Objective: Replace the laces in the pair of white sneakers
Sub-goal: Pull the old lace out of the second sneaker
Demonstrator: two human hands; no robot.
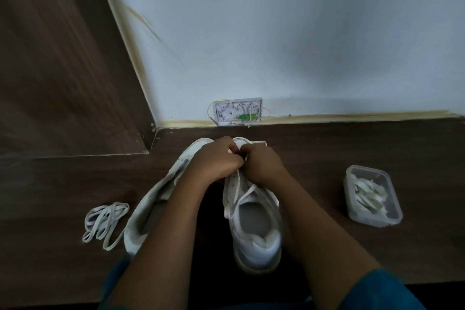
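Note:
Two white sneakers stand on the dark wooden floor with their toes toward the wall. Over the front eyelets of the right sneaker [254, 224] both hands are at work. My left hand [216, 161] and my right hand [261, 163] have curled fingers that pinch a white lace [245, 194], which runs back toward the shoe's opening. My left forearm partly covers the left sneaker [148, 209], which leans to the left. A loose bundle of white laces [105, 221] lies on the floor left of it.
A clear plastic container [372, 196] with several laces inside sits on the floor at the right. A pale wall rises close behind the shoes, with an open cable outlet box [237, 111] at its base. A wooden panel [63, 70] stands at the left.

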